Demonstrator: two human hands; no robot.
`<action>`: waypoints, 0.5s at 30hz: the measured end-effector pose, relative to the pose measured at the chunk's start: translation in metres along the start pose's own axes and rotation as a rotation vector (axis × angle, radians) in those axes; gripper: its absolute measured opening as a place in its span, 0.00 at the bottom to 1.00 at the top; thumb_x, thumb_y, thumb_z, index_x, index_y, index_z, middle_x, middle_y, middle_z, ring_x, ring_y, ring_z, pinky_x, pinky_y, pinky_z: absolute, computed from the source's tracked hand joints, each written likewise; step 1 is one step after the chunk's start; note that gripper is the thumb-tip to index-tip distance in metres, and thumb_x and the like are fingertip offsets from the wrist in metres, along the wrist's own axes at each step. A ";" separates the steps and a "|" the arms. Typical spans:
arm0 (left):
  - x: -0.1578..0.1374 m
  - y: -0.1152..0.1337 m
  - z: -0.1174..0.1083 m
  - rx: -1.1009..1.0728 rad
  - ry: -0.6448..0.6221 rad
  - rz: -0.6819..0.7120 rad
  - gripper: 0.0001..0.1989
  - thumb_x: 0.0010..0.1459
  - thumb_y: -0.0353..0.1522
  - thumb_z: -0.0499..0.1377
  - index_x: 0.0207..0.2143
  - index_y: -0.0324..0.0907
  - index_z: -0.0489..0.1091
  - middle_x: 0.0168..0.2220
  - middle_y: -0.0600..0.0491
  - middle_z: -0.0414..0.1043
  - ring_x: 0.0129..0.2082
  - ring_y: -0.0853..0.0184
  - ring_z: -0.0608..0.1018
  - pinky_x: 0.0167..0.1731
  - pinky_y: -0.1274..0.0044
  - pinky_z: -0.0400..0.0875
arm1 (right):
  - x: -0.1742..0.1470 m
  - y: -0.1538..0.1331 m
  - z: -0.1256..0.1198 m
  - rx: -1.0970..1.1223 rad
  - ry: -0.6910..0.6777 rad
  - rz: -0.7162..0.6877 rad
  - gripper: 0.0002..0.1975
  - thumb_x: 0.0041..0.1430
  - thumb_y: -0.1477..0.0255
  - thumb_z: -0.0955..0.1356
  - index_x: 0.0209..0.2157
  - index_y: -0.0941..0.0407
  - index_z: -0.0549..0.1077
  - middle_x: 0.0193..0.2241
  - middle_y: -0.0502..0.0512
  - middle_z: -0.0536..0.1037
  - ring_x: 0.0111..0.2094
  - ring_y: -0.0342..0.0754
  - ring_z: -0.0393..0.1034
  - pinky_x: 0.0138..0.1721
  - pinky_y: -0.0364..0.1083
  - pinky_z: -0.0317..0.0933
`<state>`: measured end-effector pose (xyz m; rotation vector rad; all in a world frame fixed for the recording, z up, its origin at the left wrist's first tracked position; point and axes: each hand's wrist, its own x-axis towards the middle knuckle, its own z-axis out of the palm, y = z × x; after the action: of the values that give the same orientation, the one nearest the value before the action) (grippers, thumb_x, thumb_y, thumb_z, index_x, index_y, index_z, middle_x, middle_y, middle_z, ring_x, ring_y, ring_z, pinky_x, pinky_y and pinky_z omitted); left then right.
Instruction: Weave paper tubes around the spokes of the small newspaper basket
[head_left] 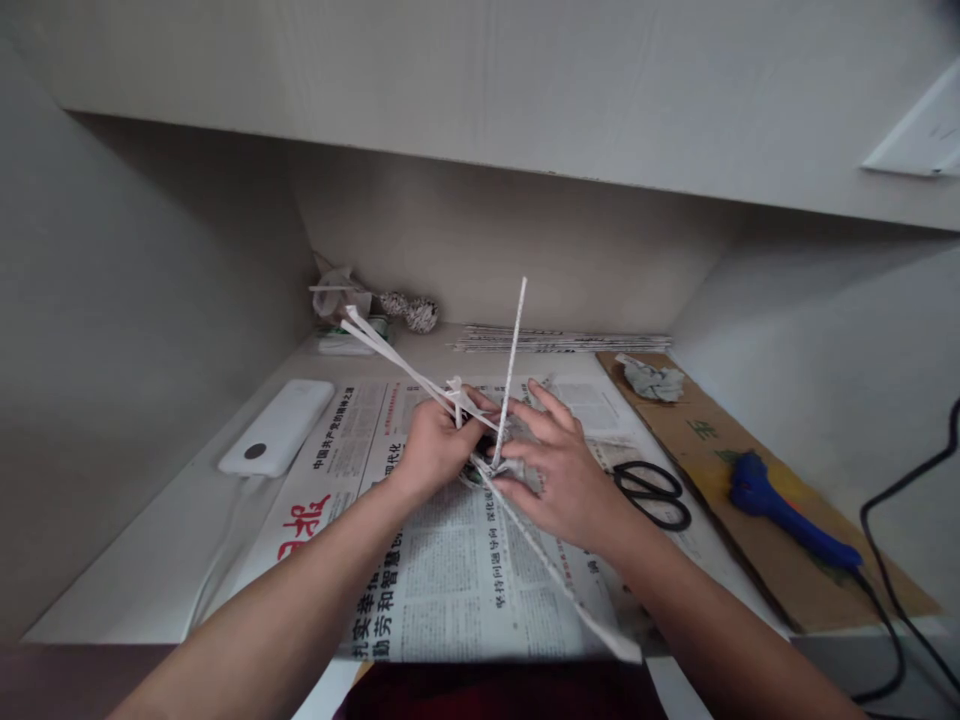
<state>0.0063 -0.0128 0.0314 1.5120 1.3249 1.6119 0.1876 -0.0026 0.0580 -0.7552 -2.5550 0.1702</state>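
Observation:
A small woven piece of rolled newspaper strips point(480, 474) sits above the newspaper, mostly hidden between my hands. My left hand point(441, 440) is closed around its left side, thumb on top. Pale paper strips point(401, 362) stick out from it to the upper left. One thin paper strip point(513, 365) stands nearly upright from the weave. Another long strip point(551, 565) slants down to the lower right and flattens at its end. On the right side, my right hand point(551, 465) has its fingers spread, the tips at the upright strip and the weave's edge.
Newspaper sheets point(450, 600) cover the desk. Black-handled scissors point(652, 495) lie at the right, beside a cardboard piece point(750, 560) bearing a blue glue gun point(787, 515) and crumpled paper point(651, 380). A white power bank point(279, 428) lies left. Paper sticks point(562, 340) line the back.

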 end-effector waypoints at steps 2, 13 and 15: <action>0.000 0.000 0.000 -0.008 -0.007 -0.003 0.02 0.51 0.28 0.61 0.29 0.40 0.74 0.28 0.53 0.78 0.29 0.67 0.78 0.34 0.77 0.72 | 0.000 -0.004 -0.001 -0.006 -0.042 -0.009 0.08 0.58 0.64 0.69 0.34 0.54 0.77 0.62 0.57 0.62 0.68 0.62 0.35 0.60 0.65 0.48; 0.000 0.001 0.003 -0.008 0.009 -0.060 0.03 0.50 0.30 0.62 0.28 0.39 0.73 0.28 0.53 0.77 0.30 0.67 0.78 0.33 0.78 0.71 | 0.011 -0.006 0.025 -0.096 -0.112 0.101 0.14 0.56 0.58 0.70 0.37 0.53 0.79 0.65 0.58 0.57 0.68 0.68 0.29 0.57 0.66 0.44; 0.000 -0.001 0.003 0.004 0.010 -0.073 0.03 0.50 0.30 0.62 0.28 0.39 0.73 0.28 0.53 0.78 0.29 0.67 0.78 0.33 0.78 0.71 | 0.015 -0.004 0.028 -0.058 -0.145 0.109 0.15 0.55 0.56 0.70 0.36 0.51 0.80 0.64 0.56 0.59 0.67 0.69 0.31 0.57 0.66 0.43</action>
<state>0.0096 -0.0119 0.0301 1.4428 1.3733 1.5742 0.1612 0.0030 0.0400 -0.9364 -2.6657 0.1927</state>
